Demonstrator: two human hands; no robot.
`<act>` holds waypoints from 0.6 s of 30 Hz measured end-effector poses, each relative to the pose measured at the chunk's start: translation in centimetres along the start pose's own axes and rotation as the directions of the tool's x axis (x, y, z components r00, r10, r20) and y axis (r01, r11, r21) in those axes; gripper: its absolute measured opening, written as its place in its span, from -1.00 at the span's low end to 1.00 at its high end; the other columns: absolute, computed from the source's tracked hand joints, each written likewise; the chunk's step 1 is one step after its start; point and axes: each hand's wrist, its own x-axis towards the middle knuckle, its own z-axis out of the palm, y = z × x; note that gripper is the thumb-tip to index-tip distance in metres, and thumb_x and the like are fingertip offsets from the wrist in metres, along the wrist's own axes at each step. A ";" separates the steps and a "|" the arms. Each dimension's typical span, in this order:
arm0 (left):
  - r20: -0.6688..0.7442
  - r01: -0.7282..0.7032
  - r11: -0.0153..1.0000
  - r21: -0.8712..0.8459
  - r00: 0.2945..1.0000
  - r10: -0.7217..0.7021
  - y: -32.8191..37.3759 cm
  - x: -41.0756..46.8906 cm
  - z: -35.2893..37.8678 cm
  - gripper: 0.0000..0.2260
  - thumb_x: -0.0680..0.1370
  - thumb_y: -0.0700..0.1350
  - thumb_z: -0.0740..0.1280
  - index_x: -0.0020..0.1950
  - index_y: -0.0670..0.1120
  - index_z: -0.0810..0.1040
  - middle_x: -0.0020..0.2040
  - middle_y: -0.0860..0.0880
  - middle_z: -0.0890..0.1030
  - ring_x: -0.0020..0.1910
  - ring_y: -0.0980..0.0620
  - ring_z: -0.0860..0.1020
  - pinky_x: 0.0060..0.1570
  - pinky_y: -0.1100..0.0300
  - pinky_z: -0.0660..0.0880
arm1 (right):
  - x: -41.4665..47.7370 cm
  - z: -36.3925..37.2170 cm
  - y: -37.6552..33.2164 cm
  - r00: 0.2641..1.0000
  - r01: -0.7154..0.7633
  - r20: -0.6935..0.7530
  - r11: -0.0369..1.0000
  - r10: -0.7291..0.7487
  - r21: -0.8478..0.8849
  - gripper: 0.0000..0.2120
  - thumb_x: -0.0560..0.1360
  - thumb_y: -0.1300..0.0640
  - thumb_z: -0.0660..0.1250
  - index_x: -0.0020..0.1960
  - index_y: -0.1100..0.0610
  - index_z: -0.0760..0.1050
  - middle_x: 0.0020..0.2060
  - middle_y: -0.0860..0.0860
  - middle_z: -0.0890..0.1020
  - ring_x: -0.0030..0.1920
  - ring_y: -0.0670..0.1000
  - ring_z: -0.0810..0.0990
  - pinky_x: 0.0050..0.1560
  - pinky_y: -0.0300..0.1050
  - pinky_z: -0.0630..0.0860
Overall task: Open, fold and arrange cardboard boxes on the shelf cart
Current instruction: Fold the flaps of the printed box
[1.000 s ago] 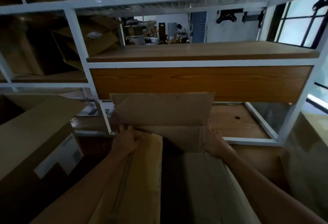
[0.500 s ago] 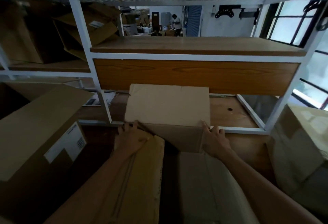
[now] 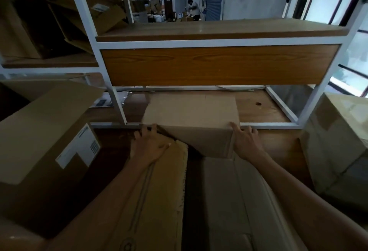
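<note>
Cardboard box (image 3: 191, 111) gripped at far corners by left hand (image 3: 148, 147) and right hand (image 3: 246, 143), arms outstretched

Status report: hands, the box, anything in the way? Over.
Left hand grips box at far-left corner; right hand grips far-right corner. Far flap folded out flat on lower shelf. Labelled carton close left, taped carton close right.
</note>
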 end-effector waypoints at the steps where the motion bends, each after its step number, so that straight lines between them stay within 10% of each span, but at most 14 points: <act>1: -0.011 -0.009 1.000 0.019 1.000 0.009 -0.1 -0.1 0.1 -0.15 0.48 0.44 0.16 0.60 0.00 -0.01 0.55 -0.22 0.07 0.44 -0.34 0.18 0.35 -0.19 0.25 | -0.3 -0.1 0.1 1.000 -0.008 0.006 1.000 0.008 -0.010 -0.43 0.56 0.12 0.18 0.50 -0.13 0.07 0.27 0.25 0.37 0.25 0.34 0.36 0.14 0.25 0.45; 10: 0.037 -0.082 0.983 0.166 0.996 0.077 1.0 -2.2 0.5 -0.13 0.43 0.49 0.10 0.58 -0.02 0.09 0.56 -0.24 0.07 0.52 -0.35 0.02 0.39 -0.44 0.00 | -1.0 -1.2 -0.2 0.999 -0.029 0.021 0.999 0.030 -0.013 -0.47 0.56 0.09 0.26 0.49 0.03 0.22 0.29 0.23 0.36 0.27 0.29 0.38 0.09 0.17 0.48; 18: 0.389 -0.307 0.942 0.136 0.891 0.234 7.6 -7.4 -0.3 -0.20 0.44 0.33 0.33 0.57 0.05 0.13 0.58 -0.18 0.02 0.53 -0.34 -0.03 0.33 -0.53 0.00 | -3.3 -2.5 -2.1 0.998 -0.043 0.041 0.999 0.043 0.000 -0.54 0.50 0.05 0.30 0.38 0.11 0.36 0.26 0.16 0.37 0.26 0.26 0.38 0.08 0.21 0.50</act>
